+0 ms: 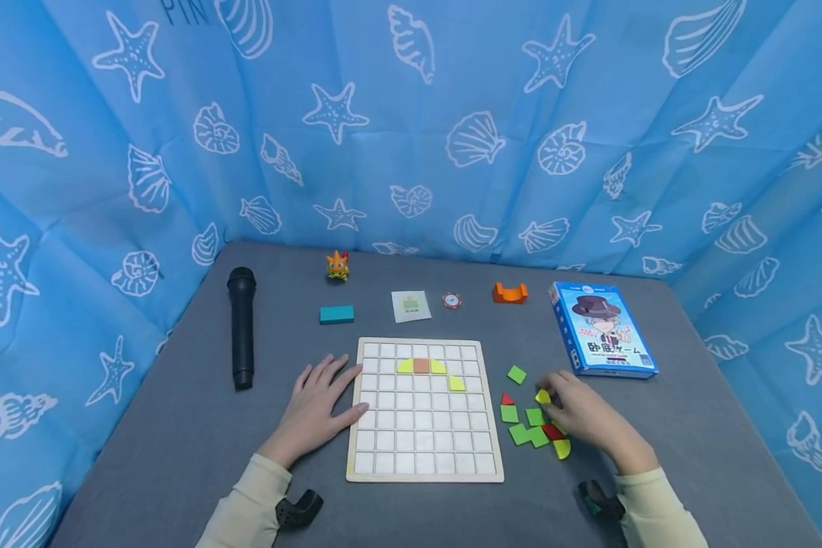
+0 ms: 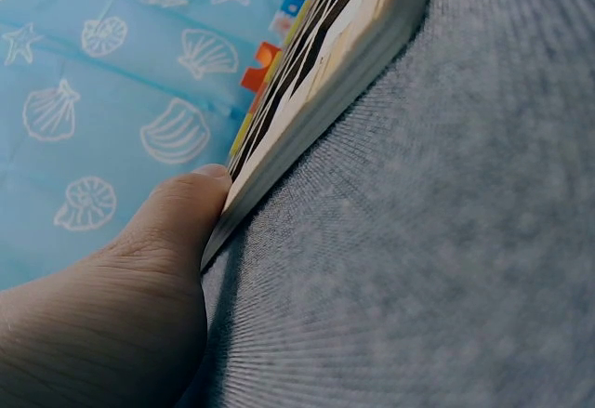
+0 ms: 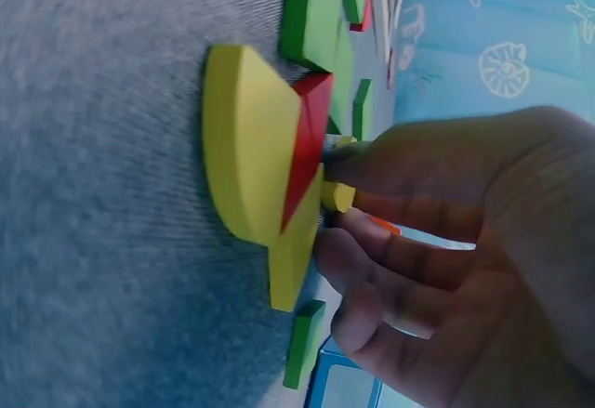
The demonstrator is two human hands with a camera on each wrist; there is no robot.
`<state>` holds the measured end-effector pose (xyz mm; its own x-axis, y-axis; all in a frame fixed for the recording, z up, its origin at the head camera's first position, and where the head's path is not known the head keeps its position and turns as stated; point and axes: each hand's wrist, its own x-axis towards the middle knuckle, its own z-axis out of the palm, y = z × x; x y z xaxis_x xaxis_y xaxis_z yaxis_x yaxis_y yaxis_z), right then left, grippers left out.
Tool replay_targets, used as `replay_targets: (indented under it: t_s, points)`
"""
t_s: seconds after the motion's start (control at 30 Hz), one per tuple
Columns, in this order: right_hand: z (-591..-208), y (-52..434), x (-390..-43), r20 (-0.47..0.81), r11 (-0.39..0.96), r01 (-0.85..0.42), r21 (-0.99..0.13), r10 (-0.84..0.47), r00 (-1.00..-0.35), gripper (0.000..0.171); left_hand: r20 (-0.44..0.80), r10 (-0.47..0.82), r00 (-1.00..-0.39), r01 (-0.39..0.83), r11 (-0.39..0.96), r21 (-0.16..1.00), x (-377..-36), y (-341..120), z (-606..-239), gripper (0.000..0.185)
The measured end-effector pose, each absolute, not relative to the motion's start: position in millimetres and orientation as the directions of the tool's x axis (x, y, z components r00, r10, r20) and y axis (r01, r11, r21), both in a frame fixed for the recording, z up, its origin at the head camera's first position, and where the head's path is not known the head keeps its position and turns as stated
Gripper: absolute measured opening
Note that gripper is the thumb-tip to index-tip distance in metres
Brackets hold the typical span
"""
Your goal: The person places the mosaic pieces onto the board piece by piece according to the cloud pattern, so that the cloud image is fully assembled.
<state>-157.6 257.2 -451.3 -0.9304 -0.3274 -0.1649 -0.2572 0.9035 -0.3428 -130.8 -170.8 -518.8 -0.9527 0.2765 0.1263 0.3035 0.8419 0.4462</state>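
Note:
My left hand [image 1: 315, 407] lies with fingers spread at the left edge of a white grid board [image 1: 425, 478]; the thumb [image 2: 186, 208] touches its rim in the left wrist view. On the board sit an orange-brown square [image 1: 421, 366] and several yellow pieces [image 1: 457, 383] with a curved edge. To the board's right, my right hand [image 1: 585, 415] pinches a small yellow piece [image 3: 337, 196] between thumb and fingertips, partly hidden by them. Just beside those fingers lie a yellow quarter-round piece [image 3: 246, 143], a red piece [image 3: 307, 143] and several green squares [image 1: 519, 434].
Behind the board are a teal block [image 1: 336, 314], a small picture card [image 1: 411, 306], a round chip [image 1: 451, 301], an orange curved block [image 1: 510, 293] and an orange figurine [image 1: 338, 266]. A black microphone [image 1: 243, 327] lies left, a blue game box [image 1: 604, 331] right.

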Motion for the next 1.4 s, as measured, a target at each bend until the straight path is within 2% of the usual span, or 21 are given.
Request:
replay_targets:
  t_s: [0.3,0.53,0.77,1.07,1.4]
  points:
    - [-446.4,237.6,-161.1,-0.116,0.885,-0.289,-0.364,-0.351,-0.929,0.027,0.149,0.273,-0.950,0.311,0.840,0.445,-129.0,-169.9,-522.5,0.069]
    - [-443.5,193.1,-152.8,-0.079,0.822,-0.412,-0.393,-0.476,-0.876,0.025,0.127,0.274,-0.953,0.302,0.842,0.447,-129.6,-169.6,-521.8,0.069]
    - [-453.8,166.6,-147.1,-0.056,0.795,-0.493,-0.354,-0.544,-0.837,0.023,0.115,0.273,-0.955,0.296,0.846,0.443,-130.1,-168.9,-521.2,0.070]
    - [-453.1,161.2,-146.3,-0.107,0.812,-0.461,-0.358,-0.526,-0.844,0.032,0.139,0.276,-0.951,0.308,0.841,0.444,-130.9,-169.0,-520.8,0.070]
    - [-450.6,172.5,-150.4,-0.124,0.806,-0.483,-0.342,-0.548,-0.827,0.023,0.152,0.274,-0.950,0.314,0.843,0.437,-130.7,-170.9,-520.7,0.069]
